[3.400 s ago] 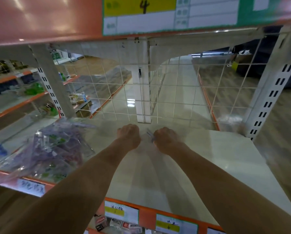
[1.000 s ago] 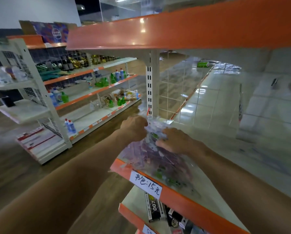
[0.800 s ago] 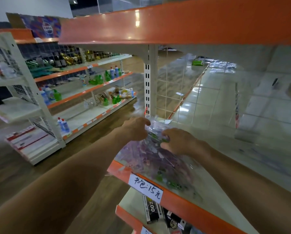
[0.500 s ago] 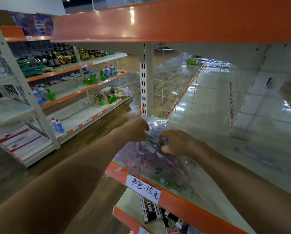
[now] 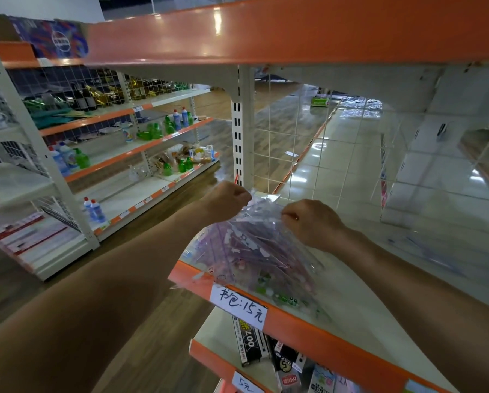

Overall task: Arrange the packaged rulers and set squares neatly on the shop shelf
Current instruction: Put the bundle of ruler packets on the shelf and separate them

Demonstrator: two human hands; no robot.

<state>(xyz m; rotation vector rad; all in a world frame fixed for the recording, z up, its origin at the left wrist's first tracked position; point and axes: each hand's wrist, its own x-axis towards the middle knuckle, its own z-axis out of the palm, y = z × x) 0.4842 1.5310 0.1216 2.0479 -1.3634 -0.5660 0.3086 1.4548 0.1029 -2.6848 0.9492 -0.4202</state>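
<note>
A stack of clear plastic packs with purple rulers and set squares (image 5: 249, 251) lies at the left end of the white shop shelf (image 5: 379, 316), its near edge over the orange front rail. My left hand (image 5: 226, 199) pinches the far left top edge of the top pack. My right hand (image 5: 308, 219) pinches the same pack's top edge on the right. The far end of the pack is raised off the pile between my two hands.
A white upright post (image 5: 242, 129) and wire mesh back (image 5: 322, 143) stand just behind the stack. An orange shelf (image 5: 266, 32) hangs overhead. A handwritten price tag (image 5: 239, 306) sits on the rail. Boxed goods (image 5: 252, 341) fill the shelf below. Another rack with bottles (image 5: 152, 129) stands left across the aisle.
My hands went from pressing on the pile to pinching the top pack's far edge and lifting it. About three seconds ago they were at the shelf's middle, right of the pile.
</note>
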